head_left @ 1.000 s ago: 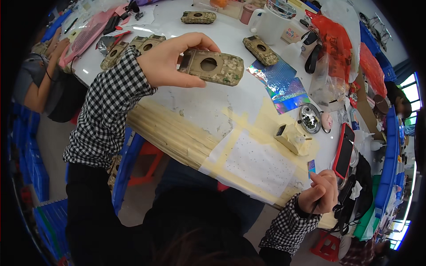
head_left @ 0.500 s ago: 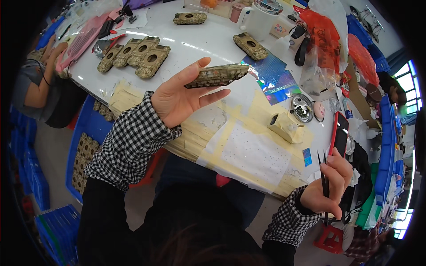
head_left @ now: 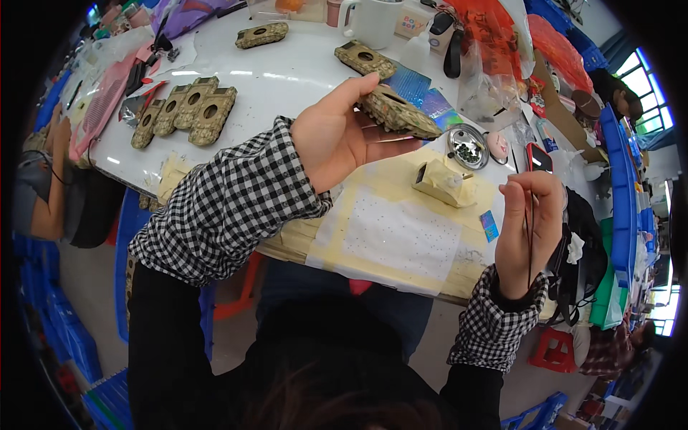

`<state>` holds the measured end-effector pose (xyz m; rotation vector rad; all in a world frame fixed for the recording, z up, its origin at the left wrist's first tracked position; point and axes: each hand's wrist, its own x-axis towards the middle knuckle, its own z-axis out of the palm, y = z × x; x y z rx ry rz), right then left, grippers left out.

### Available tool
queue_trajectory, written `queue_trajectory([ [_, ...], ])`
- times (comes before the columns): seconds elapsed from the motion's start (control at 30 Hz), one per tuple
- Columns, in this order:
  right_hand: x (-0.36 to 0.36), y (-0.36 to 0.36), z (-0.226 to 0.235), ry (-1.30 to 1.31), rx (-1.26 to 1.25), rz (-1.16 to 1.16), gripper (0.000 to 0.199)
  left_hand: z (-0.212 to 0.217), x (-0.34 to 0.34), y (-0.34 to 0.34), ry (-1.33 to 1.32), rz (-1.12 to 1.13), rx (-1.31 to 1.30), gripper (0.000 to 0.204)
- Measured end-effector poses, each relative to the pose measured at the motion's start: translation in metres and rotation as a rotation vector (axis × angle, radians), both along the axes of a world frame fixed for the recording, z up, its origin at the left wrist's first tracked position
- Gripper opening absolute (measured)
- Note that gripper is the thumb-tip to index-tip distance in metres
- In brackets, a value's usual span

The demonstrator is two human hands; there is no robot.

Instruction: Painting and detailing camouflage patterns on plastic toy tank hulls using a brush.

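Note:
My left hand (head_left: 331, 140) holds a camouflage-patterned toy tank hull (head_left: 398, 113) between thumb and fingers, above the table. The hull is tilted, and part of its round top opening shows. Thin dark tweezers (head_left: 531, 222) are in my right hand (head_left: 522, 233), tips upward, over the table's right side. Between the hands lies a round metal dish (head_left: 451, 148) with small dark green pieces in it. Nearer me stands a block wrapped in yellowish tape (head_left: 437, 183). A white sheet with small dots (head_left: 394, 233) is taped to the table below it.
Several similar hulls (head_left: 213, 115) sit together at the left; single ones (head_left: 364, 59) lie farther back. A white mug (head_left: 374, 23), red plastic bags (head_left: 548, 49) and a phone (head_left: 539, 158) line the back and right. A blue crate (head_left: 127, 222) stands below the left edge, near another person's arm (head_left: 51, 186).
My left hand has moved right over the table and turned the hull so its top shows more. My right hand, with the tweezers, has risen from the table's near right edge. The view has shifted.

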<state>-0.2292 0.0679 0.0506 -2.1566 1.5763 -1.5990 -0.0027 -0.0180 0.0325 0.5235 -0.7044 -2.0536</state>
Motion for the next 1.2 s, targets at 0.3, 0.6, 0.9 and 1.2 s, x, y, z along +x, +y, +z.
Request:
queue_trajectory([
  [0.3, -0.006, -0.014, -0.024, 0.256, 0.089, -0.094, 0.013, -0.023, 0.0, -0.007, 0.005, -0.087, 0.187, 0.041],
  [0.6, -0.003, -0.017, -0.028, 0.243, 0.162, -0.075, 0.014, -0.022, 0.001, 0.005, 0.024, -0.147, 0.251, 0.043],
  [0.9, 0.012, 0.002, -0.001, 0.155, -0.043, -0.181, 0.012, -0.022, -0.002, 0.012, 0.01, -0.187, 0.228, 0.041],
  [1.2, 0.035, -0.002, -0.011, -0.083, 0.023, 0.192, 0.015, -0.021, -0.005, 0.019, -0.023, -0.256, 0.142, 0.044],
])
